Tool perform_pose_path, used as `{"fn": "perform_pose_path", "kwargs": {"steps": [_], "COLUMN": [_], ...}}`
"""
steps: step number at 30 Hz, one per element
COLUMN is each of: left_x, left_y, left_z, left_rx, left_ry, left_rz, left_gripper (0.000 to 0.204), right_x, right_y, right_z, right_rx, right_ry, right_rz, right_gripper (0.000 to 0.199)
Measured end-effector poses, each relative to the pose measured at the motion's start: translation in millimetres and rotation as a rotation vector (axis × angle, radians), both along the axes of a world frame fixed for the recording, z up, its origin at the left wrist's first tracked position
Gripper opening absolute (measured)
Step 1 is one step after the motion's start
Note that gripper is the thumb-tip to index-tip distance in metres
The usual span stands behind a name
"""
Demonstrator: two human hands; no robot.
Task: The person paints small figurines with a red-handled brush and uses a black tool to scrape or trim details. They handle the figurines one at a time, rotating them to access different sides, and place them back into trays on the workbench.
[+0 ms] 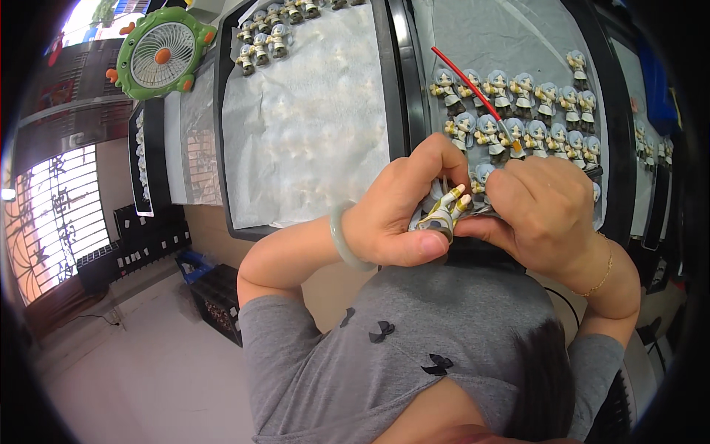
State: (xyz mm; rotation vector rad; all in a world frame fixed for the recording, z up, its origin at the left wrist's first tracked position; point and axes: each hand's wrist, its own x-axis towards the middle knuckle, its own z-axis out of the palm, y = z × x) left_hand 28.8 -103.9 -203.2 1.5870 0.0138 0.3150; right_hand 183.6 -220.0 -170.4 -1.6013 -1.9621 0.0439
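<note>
Close in front of my chest, a small figurine (444, 213) with white and gold clothing lies tilted in my left hand (403, 203). The left thumb presses along its dark lower end while the fingers curl around its far side. My right hand (543, 203) is closed against the same figurine from the right, its thumb reaching to the figure's side. Its other fingertips are hidden behind the knuckles. Just beyond the right knuckles, a red-handled paintbrush (473, 89) lies slantwise over the figurines in the right tray, bristle end toward me.
Rows of pale-haired figurines (523, 92) lie in the right dark-rimmed tray (418, 81). The left tray (222, 148), lined with white paper, has several figurines (260, 49) at its far end. A green fan (161, 55) stands at far left. Black crates (214, 296) sit on the floor.
</note>
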Motion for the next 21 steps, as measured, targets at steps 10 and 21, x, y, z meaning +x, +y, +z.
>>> {"fn": "perform_pose_path", "kwargs": {"steps": [10, 21], "left_x": [-0.4, -0.8], "left_y": [0.7, 1.2], "left_z": [-2.6, 1.6], "left_rx": [0.082, 0.093], "left_ry": [0.013, 0.077], "left_rz": [0.036, 0.009], "left_gripper": [0.066, 0.064], "right_x": [-0.9, -1.5], "right_y": [-2.1, -4.1], "right_z": [-2.0, -5.2], "right_rx": [-0.044, -0.106], "right_ry": [0.01, 0.024], "right_rz": [-0.012, -0.007], "right_gripper": [0.037, 0.036]}}
